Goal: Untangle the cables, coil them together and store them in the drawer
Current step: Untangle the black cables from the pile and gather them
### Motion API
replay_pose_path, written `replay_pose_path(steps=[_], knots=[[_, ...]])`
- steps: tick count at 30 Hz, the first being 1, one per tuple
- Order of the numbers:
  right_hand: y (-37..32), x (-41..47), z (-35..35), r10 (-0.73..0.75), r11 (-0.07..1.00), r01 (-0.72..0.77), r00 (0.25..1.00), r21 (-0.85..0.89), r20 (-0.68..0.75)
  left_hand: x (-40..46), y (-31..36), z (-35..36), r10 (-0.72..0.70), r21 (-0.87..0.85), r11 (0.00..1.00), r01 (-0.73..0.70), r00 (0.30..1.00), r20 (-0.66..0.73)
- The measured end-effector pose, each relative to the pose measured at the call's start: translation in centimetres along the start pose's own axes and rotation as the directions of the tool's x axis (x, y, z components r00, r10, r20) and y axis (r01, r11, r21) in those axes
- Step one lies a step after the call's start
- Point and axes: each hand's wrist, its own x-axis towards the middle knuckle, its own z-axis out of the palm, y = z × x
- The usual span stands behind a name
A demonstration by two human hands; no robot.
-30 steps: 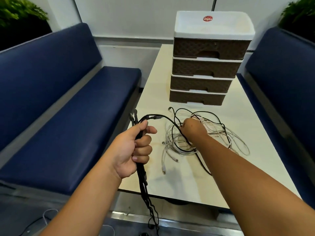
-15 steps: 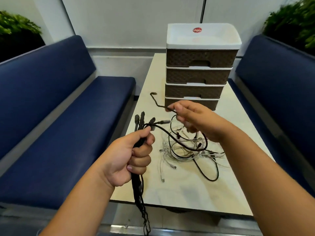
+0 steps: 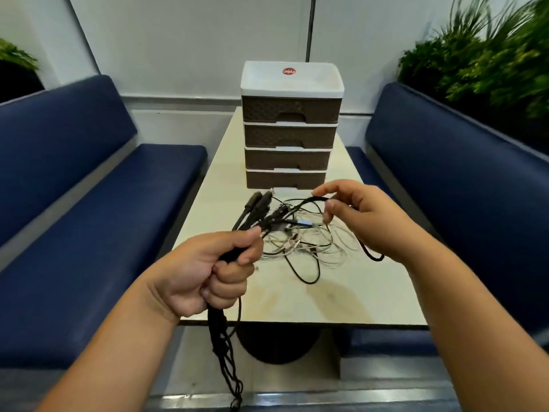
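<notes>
On my far left a blue bench [image 3: 89,203] is running along the table [image 3: 341,295]. My left hand [image 3: 208,272] is gripping a bundle of black cables [image 3: 234,254] in a closed fist above the table's near left corner; their plug ends [image 3: 258,203] are sticking up past my thumb and the rest is dangling below the table edge. Just beyond, a tangle of white and black cables [image 3: 309,248] is lying on the tabletop between my hands. My right hand [image 3: 365,221] is hovering over that tangle, fingers loosely curled, thumb and forefinger pinching one black cable [image 3: 315,199] that is running back toward the bundle. Behind the tangle a four-drawer unit [image 3: 289,135] is standing on the table, all drawers closed. A second blue bench [image 3: 463,203] and green plants [image 3: 487,60] are filling the right; a pale wall [image 3: 190,40] is closing the room behind.
</notes>
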Motion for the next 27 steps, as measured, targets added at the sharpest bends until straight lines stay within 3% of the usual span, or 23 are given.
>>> replay_pose_path(steps=[2, 6, 8, 12, 15, 18, 20, 23, 25, 27], knots=[[1.4, -1.3, 0.2, 0.063, 0.995, -0.071, 0.993, 0.077, 0.100, 0.1, 0.0, 1.1, 0.093, -0.015, 0.995, -0.094, 0.995, -0.017], [3.7, -4.6, 2.1, 0.085, 0.937, -0.189, 0.938, 0.293, 0.336, 0.6, 1.0, 3.3, 0.291, -0.013, 0.954, -0.299, 0.938, -0.186], [4.8, -6.3, 3.5, 0.110, 0.923, -0.257, 0.890, 0.288, 0.442, 0.6, 1.8, 4.4, 0.364, -0.003, 0.928, -0.374, 0.906, -0.213], [7.2, -9.0, 7.3, 0.180, 0.942, -0.310, 0.788, 0.127, 0.589, 0.3, 3.2, 6.0, 0.447, 0.021, 0.890, -0.455, 0.865, -0.227], [9.4, -9.8, 10.0, 0.295, 0.938, -0.344, 0.738, -0.036, 0.607, 0.4, 3.6, 6.9, 0.467, 0.027, 0.880, -0.474, 0.854, -0.231], [10.5, -10.3, 10.7, 0.355, 0.923, -0.170, 0.721, -0.345, 0.595, 0.4, 3.4, 7.7, 0.459, 0.024, 0.884, -0.468, 0.855, -0.241], [9.3, -10.3, 9.6, 0.350, 0.919, -0.135, 0.708, -0.370, 0.613, 0.6, 3.0, 8.2, 0.451, 0.030, 0.889, -0.458, 0.859, -0.244], [6.2, -9.7, 7.0, 0.252, 0.964, -0.142, 0.753, -0.223, 0.608, 1.2, 2.3, 9.2, 0.436, 0.046, 0.898, -0.438, 0.866, -0.246], [3.9, -9.3, 5.7, 0.171, 0.983, -0.121, 0.866, -0.135, 0.469, 1.9, 2.0, 9.9, 0.418, 0.052, 0.907, -0.419, 0.875, -0.245], [1.7, -9.1, 5.4, 0.069, 0.992, -0.097, 0.953, 0.083, 0.294, 2.7, 1.6, 10.6, 0.408, 0.062, 0.912, -0.406, 0.880, -0.245]])
